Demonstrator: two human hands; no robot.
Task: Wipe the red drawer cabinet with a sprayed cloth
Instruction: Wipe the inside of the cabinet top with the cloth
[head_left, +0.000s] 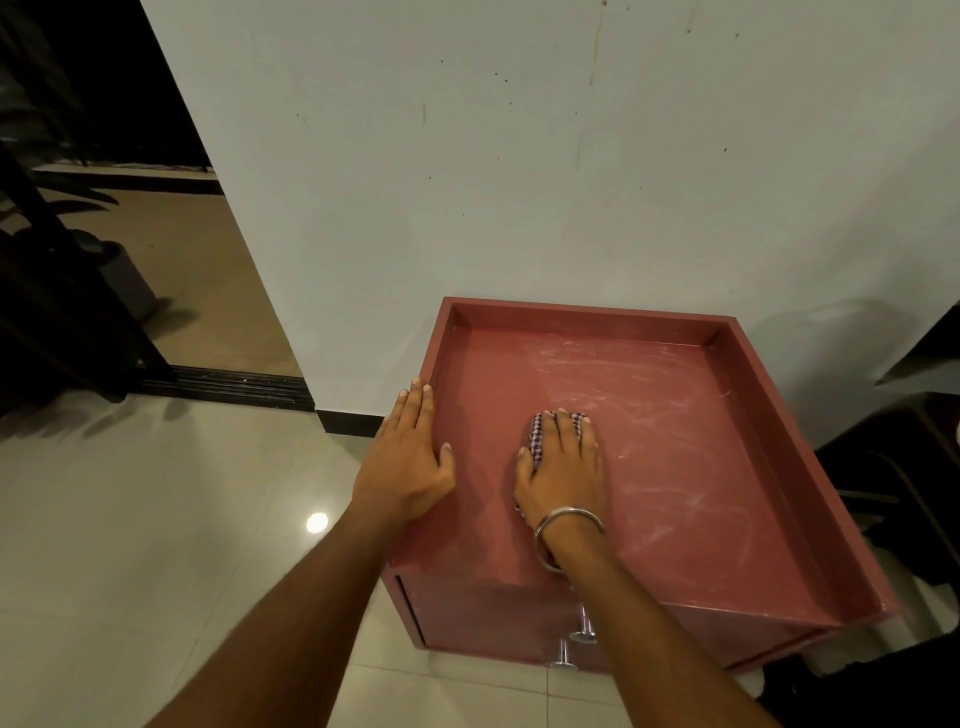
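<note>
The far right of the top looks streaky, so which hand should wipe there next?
Probably the right hand: it presses the checked cloth flat on the red cabinet top, nearer the streaks. The left hand rests on the left rim, seemingly steadying it, with no cloth.

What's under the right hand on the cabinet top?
A checkered cloth, pressed flat on the red cabinet top by the right hand. Only its edges show; the rest is covered.
</note>
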